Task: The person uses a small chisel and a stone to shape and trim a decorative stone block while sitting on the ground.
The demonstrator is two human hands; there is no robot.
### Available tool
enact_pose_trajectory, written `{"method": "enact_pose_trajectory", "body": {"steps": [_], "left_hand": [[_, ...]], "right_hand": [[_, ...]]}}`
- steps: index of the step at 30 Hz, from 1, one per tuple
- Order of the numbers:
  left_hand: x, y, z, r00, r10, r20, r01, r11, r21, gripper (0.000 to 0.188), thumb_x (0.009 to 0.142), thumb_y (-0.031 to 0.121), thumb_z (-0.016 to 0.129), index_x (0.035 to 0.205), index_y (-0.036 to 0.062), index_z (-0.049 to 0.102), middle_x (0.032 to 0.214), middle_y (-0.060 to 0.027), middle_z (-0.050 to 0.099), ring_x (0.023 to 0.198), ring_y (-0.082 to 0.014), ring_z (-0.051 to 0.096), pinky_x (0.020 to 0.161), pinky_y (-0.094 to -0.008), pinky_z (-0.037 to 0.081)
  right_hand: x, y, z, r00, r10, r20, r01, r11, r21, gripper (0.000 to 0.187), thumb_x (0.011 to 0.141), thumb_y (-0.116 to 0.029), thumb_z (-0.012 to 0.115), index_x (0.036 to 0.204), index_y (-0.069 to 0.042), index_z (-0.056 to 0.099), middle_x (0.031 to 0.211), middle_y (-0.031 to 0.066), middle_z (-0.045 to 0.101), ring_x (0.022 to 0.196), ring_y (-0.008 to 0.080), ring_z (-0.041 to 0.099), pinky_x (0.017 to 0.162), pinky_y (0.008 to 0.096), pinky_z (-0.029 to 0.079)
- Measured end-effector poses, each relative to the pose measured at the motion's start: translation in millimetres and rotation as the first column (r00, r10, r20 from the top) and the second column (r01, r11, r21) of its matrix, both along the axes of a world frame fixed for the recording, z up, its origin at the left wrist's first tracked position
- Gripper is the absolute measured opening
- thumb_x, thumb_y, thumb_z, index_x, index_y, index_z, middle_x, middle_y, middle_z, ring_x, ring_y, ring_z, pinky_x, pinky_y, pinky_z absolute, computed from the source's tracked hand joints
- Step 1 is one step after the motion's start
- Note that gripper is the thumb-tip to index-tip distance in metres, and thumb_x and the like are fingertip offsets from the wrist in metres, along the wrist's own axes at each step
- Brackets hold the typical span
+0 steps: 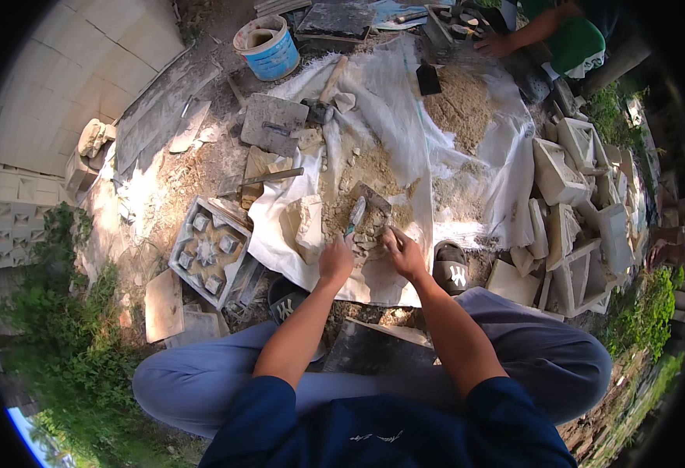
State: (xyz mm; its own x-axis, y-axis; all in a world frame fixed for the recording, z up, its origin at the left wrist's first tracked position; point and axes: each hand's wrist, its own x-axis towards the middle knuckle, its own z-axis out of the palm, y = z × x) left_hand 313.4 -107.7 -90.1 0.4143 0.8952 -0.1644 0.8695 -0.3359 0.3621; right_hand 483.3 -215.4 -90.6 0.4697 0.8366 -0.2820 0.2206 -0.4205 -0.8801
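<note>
In front of me, crumbly sand and rubble (369,168) lie on a white woven sheet (393,292). My left hand (337,261) is closed round a small hand tool (356,212) with a teal handle and a pale, blade-like end; its exact kind is unclear. Just beyond that end is a dark rectangular plate (375,197), flat over the rubble. My right hand (403,253) has its fingers pinched together beside the rubble, and what they hold is too small to name. Left of my left hand sits a pale broken block (309,226).
A patterned mould (210,251) lies at left, below a hammer (330,86) and a plastering float (274,123). A blue-and-white bucket (268,48) stands at the back. Cast blocks (564,175) pile up at right. Another person's hand (494,44) works at the far right.
</note>
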Motion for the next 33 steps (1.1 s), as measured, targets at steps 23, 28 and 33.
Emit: {"method": "enact_pose_trajectory", "body": {"steps": [23, 28, 33], "left_hand": [[2.0, 13.8, 6.6, 0.998, -0.058, -0.032, 0.059, 0.998, 0.024, 0.027, 0.099, 0.03, 0.052, 0.097, 0.0029, 0.052, 0.072, -0.0265, 0.064, 0.072, -0.0476, 0.064, 0.062, -0.0551, 0.05], [-3.0, 4.0, 4.2, 0.995, -0.012, 0.097, 0.006, 0.998, 0.058, 0.031, 0.1, 0.032, 0.05, 0.094, 0.0018, 0.053, 0.072, -0.0255, 0.065, 0.071, -0.0466, 0.064, 0.063, -0.0574, 0.049], [5.9, 5.6, 4.5, 0.998, -0.004, 0.07, -0.002, 0.996, 0.087, 0.028, 0.099, 0.029, 0.052, 0.097, 0.0015, 0.054, 0.071, -0.0256, 0.065, 0.07, -0.0469, 0.064, 0.06, -0.0559, 0.049]], "right_hand": [[8.1, -10.0, -8.9, 0.999, -0.007, 0.034, 0.009, 0.998, -0.064, 0.057, 0.096, -0.047, 0.054, 0.135, -0.006, 0.056, 0.117, 0.0262, 0.065, 0.113, 0.0396, 0.062, 0.094, 0.042, 0.048], [9.8, -6.5, 3.8, 0.999, -0.005, -0.036, 0.002, 0.996, -0.087, 0.058, 0.097, -0.045, 0.055, 0.134, -0.001, 0.055, 0.12, 0.0269, 0.064, 0.116, 0.0365, 0.062, 0.097, 0.0383, 0.047], [12.7, -6.7, 4.3, 1.0, -0.017, 0.024, 0.017, 0.999, -0.034, 0.057, 0.096, -0.044, 0.055, 0.134, -0.001, 0.056, 0.118, 0.0272, 0.065, 0.114, 0.0369, 0.063, 0.096, 0.0387, 0.048]]}}
